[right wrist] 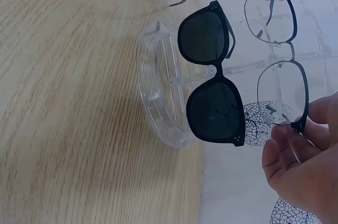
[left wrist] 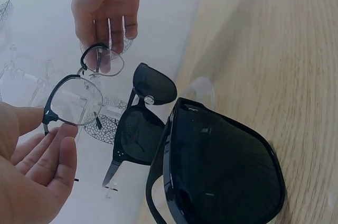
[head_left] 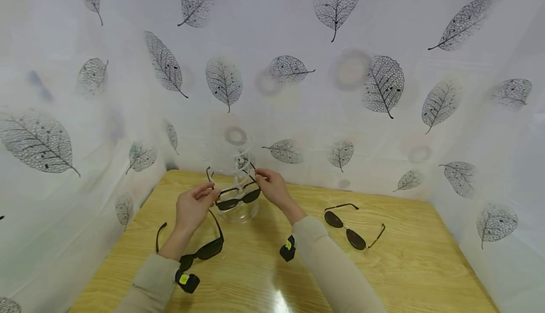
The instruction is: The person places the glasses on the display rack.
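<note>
Both hands hold clear-lens glasses with a dark upper rim at a transparent stand. My left hand pinches one end of the frame by the hinge; my right hand pinches the other end. In the right wrist view, black sunglasses sit on the stand just below the clear pair, nearer its round base. Whether the clear pair rests on the stand, I cannot tell. The left wrist view shows the clear glasses between the left hand and the right hand.
Large black sunglasses lie on the wooden table, beside and partly behind my left forearm. Thin-framed sunglasses lie to the right of my right forearm. A leaf-patterned white curtain stands behind the table and at its sides.
</note>
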`<state>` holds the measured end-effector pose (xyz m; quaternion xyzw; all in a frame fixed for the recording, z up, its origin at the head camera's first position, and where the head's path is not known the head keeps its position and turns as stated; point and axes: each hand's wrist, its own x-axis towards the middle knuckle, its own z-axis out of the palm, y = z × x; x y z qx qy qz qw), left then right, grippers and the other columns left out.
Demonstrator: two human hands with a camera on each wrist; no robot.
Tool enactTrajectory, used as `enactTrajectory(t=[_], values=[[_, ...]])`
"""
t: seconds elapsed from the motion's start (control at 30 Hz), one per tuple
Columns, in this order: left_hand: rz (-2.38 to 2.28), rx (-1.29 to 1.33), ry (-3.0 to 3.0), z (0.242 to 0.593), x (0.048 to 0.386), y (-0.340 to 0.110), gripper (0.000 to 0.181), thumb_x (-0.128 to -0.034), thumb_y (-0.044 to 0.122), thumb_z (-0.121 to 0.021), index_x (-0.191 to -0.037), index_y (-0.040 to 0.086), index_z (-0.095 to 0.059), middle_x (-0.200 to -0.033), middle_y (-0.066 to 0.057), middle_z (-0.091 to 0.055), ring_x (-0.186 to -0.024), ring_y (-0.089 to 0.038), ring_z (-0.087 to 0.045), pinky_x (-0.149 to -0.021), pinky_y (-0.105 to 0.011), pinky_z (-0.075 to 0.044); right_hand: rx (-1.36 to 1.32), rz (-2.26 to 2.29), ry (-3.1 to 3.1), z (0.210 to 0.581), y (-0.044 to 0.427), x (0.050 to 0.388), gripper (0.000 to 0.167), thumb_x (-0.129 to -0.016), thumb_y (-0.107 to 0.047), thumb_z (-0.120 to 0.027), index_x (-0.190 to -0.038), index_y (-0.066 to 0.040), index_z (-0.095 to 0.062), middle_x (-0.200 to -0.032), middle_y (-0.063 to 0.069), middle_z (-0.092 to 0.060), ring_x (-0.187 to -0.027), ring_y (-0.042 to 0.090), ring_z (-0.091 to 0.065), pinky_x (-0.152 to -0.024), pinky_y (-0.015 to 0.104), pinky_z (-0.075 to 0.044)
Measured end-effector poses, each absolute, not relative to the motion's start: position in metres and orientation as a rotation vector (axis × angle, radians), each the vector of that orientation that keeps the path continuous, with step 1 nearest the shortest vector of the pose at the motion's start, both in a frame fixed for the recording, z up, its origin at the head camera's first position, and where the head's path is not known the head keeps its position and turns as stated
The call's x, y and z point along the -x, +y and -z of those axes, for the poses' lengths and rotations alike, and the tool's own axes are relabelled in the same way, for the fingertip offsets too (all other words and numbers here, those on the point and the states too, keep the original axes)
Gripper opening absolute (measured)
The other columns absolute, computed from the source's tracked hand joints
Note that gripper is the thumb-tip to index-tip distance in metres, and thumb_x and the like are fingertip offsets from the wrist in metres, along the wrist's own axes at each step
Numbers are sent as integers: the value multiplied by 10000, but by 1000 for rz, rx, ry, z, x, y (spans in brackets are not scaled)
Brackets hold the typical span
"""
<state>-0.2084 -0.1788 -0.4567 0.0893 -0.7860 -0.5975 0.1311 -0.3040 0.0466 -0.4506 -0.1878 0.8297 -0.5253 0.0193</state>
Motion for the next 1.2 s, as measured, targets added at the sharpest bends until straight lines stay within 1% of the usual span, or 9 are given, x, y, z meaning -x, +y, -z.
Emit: enactTrajectory(t=[0.07,0.13,0.23,0.37,0.47,0.7,0.83,1.07,1.2], values=[[1738,-256,-2276,458,210,-178,375,-1003,215,-754,-1328,30,-721,-1143,-216,-784,-863,-140,-787,-705,-182,-586,579,1643,2574,451,46,304,383,-1088,-138,-533,-1415,34,-634,-1394,234,-669,-1168,394,-696,-928,478,-587],[1738,-252,-2270,459,211,-178,376,-1003,210,-754,-1326,20,-720,-1138,-219,-784,-832,-82,-775,-704,-181,-586,577,1651,2571,452,46,306,383,-1086,-136,-533,-1413,35,-636,-1395,232,-670,-1163,393,-698,-926,483,-586],[1733,-251,-2271,460,212,-178,377,-1005,214,-752,-1326,21,-720,-1137,-217,-785,-770,40,-725,-721,-208,-601,575,1651,2569,454,45,308,391,-1082,-133,-530,-1415,49,-628,-1400,234,-668,-1163,395,-698,-936,485,-585],[1730,-250,-2262,460,212,-177,370,-1001,195,-756,-1323,16,-720,-1135,-223,-784,-760,80,-705,-727,-215,-607,579,1635,2573,456,45,310,399,-1085,-140,-521,-1420,50,-623,-1409,236,-661,-1164,393,-696,-938,475,-586],[1725,-245,-2247,461,213,-177,357,-994,172,-761,-1311,13,-726,-1128,-233,-782,-760,78,-707,-704,-172,-586,586,1627,2578,456,45,311,396,-1091,-147,-512,-1422,37,-626,-1421,234,-654,-1170,391,-692,-942,475,-586],[1683,-229,-2264,464,214,-177,368,-991,191,-767,-1311,14,-727,-1120,-224,-787,-759,95,-699,-686,-144,-564,592,1617,2570,456,42,311,406,-1095,-129,-503,-1441,62,-596,-1449,245,-629,-1217,414,-661,-1009,518,-558],[1661,-232,-2282,467,215,-177,371,-992,202,-767,-1314,20,-729,-1127,-219,-787,-789,49,-725,-685,-147,-563,601,1605,2583,457,41,311,405,-1095,-117,-499,-1438,79,-590,-1448,254,-626,-1238,426,-652,-1027,531,-548],[1636,-234,-2292,469,216,-177,371,-993,204,-766,-1313,18,-729,-1135,-221,-785,-918,-225,-801,-676,-157,-561,584,1589,2600,459,39,312,402,-1086,-117,-511,-1433,65,-602,-1424,249,-643,-1234,426,-656,-1027,531,-548],[1632,-245,-2294,469,216,-178,367,-994,205,-766,-1312,24,-731,-1139,-221,-784,-942,-277,-799,-674,-157,-560,603,1584,2616,460,38,313,393,-1080,-108,-516,-1416,72,-613,-1401,260,-652,-1209,435,-664,-1010,530,-555]])
